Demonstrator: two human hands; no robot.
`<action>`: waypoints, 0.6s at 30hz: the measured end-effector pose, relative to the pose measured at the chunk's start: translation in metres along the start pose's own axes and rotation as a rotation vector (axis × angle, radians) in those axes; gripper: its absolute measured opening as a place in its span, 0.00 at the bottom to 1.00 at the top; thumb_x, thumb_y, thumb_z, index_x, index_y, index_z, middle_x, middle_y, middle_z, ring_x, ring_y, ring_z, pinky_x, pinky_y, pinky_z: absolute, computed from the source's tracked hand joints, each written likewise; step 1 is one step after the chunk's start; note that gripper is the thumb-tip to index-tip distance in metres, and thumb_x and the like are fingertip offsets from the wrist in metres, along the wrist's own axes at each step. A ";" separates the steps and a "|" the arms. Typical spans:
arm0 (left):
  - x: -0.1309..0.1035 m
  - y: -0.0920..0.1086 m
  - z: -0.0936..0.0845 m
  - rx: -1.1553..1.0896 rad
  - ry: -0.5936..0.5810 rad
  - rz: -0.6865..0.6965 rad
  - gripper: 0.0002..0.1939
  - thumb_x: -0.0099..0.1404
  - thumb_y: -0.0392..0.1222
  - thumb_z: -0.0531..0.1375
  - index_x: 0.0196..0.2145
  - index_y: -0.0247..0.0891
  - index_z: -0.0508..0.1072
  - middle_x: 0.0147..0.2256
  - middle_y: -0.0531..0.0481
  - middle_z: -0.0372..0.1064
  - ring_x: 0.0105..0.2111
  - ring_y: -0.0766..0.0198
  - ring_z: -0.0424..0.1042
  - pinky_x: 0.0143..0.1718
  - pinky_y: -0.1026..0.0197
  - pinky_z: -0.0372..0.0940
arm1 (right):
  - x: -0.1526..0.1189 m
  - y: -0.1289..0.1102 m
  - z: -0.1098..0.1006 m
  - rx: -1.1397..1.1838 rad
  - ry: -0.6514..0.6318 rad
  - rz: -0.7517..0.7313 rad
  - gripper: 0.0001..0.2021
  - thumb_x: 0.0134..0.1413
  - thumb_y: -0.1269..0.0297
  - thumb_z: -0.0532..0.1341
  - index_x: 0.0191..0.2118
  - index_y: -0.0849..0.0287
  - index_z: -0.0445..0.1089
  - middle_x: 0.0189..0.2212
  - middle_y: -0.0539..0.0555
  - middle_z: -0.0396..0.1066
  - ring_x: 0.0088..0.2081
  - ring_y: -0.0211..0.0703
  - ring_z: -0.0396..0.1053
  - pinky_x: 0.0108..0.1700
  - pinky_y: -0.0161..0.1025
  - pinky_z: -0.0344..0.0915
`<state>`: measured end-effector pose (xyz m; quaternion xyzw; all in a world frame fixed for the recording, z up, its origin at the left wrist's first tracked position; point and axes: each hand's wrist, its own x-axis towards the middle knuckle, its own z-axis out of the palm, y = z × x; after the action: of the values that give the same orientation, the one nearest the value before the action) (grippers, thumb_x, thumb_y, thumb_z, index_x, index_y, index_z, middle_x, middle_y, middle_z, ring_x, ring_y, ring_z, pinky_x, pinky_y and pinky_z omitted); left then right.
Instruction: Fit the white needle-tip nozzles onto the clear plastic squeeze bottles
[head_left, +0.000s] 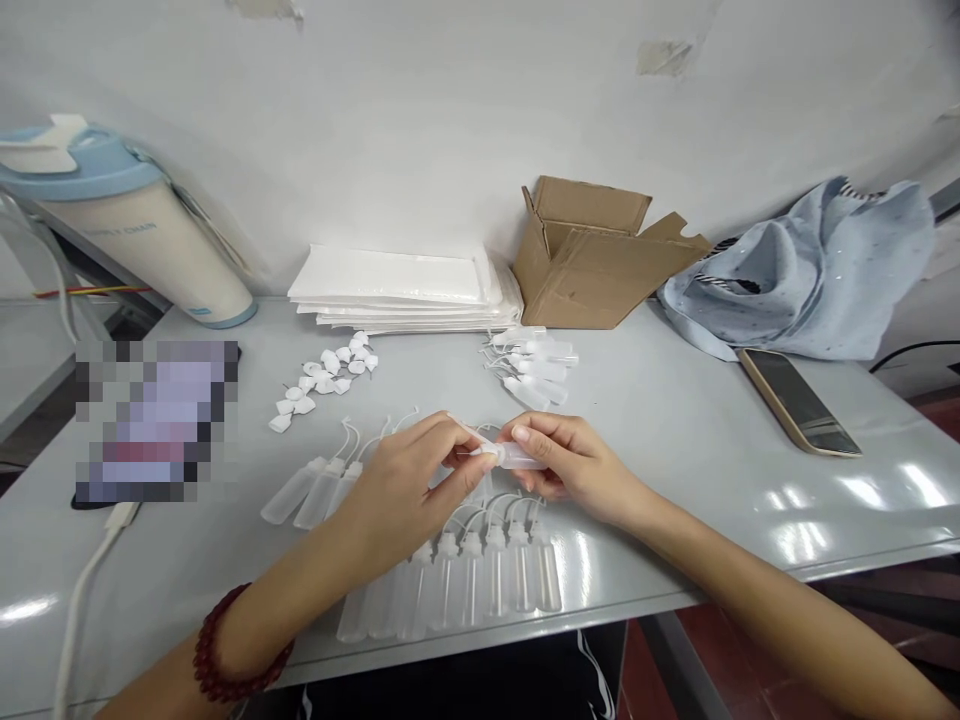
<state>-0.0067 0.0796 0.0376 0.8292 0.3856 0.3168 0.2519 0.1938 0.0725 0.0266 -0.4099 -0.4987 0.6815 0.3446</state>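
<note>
Over the middle of the grey table, my right hand [574,458] is closed round the body of a small translucent bottle [521,457], which lies nearly level. My left hand [424,470] pinches the bottle's tip end, where a small white piece shows between thumb and fingers. Below my hands stretches a row of similar bottles [495,572] with thin looped strands at their necks. More bottles [300,490] lie to the left, partly covered by my left hand. Several white caps [324,380] are scattered at the back left. Another group of bottles [544,365] lies behind my right hand.
White padded envelopes [397,280] are stacked by the wall, beside an open cardboard box [592,270]. A tumbler [165,230] and a phone with a cable [161,420] are on the left. Another phone [799,400] and a light blue cloth bag [810,270] are on the right.
</note>
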 end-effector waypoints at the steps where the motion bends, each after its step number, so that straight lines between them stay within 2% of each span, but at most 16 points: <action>1: 0.000 0.000 0.000 0.000 -0.008 -0.016 0.08 0.67 0.40 0.56 0.31 0.38 0.71 0.26 0.54 0.69 0.24 0.69 0.67 0.24 0.68 0.62 | -0.001 -0.001 0.001 -0.014 0.004 -0.007 0.14 0.61 0.54 0.56 0.34 0.62 0.67 0.18 0.44 0.62 0.15 0.27 0.50 0.18 0.30 0.45; 4: 0.001 0.001 -0.001 -0.001 -0.033 -0.055 0.11 0.68 0.42 0.56 0.28 0.38 0.71 0.23 0.55 0.68 0.22 0.70 0.66 0.24 0.68 0.62 | -0.001 -0.002 0.002 -0.040 0.002 -0.004 0.15 0.60 0.53 0.57 0.34 0.62 0.67 0.18 0.44 0.63 0.16 0.27 0.51 0.18 0.30 0.46; 6: 0.001 0.001 -0.001 -0.004 -0.047 -0.057 0.08 0.68 0.41 0.56 0.31 0.38 0.72 0.25 0.54 0.70 0.24 0.69 0.69 0.26 0.67 0.64 | -0.001 -0.003 0.001 -0.032 -0.003 0.012 0.15 0.60 0.52 0.57 0.34 0.62 0.66 0.18 0.44 0.62 0.16 0.27 0.51 0.18 0.30 0.45; 9: -0.001 0.000 -0.001 -0.019 -0.017 0.034 0.04 0.67 0.37 0.57 0.37 0.38 0.72 0.33 0.51 0.74 0.31 0.67 0.73 0.33 0.65 0.67 | 0.000 -0.002 -0.001 0.018 -0.020 0.035 0.16 0.60 0.51 0.57 0.33 0.61 0.66 0.17 0.43 0.60 0.15 0.27 0.49 0.17 0.30 0.43; 12: 0.000 0.001 -0.002 -0.052 0.029 0.093 0.03 0.66 0.35 0.58 0.37 0.39 0.71 0.37 0.51 0.75 0.36 0.66 0.74 0.38 0.65 0.68 | 0.001 -0.001 -0.001 0.052 -0.024 0.046 0.16 0.60 0.51 0.56 0.33 0.61 0.67 0.17 0.43 0.60 0.15 0.27 0.49 0.16 0.30 0.43; 15: 0.002 0.004 -0.004 -0.104 -0.005 -0.043 0.10 0.62 0.42 0.63 0.41 0.40 0.72 0.38 0.52 0.75 0.35 0.66 0.74 0.36 0.65 0.69 | 0.000 -0.003 0.000 0.047 -0.015 0.032 0.16 0.60 0.51 0.57 0.33 0.61 0.67 0.17 0.43 0.60 0.15 0.26 0.48 0.16 0.29 0.43; 18: 0.004 0.006 -0.006 -0.114 -0.078 -0.176 0.10 0.63 0.48 0.62 0.36 0.40 0.74 0.30 0.55 0.74 0.29 0.65 0.73 0.27 0.67 0.66 | -0.001 -0.005 0.002 0.040 -0.023 0.027 0.16 0.59 0.51 0.57 0.33 0.61 0.66 0.17 0.43 0.61 0.15 0.26 0.48 0.16 0.29 0.43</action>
<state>-0.0064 0.0801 0.0474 0.7881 0.4280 0.2823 0.3405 0.1929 0.0718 0.0317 -0.4016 -0.4834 0.7006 0.3379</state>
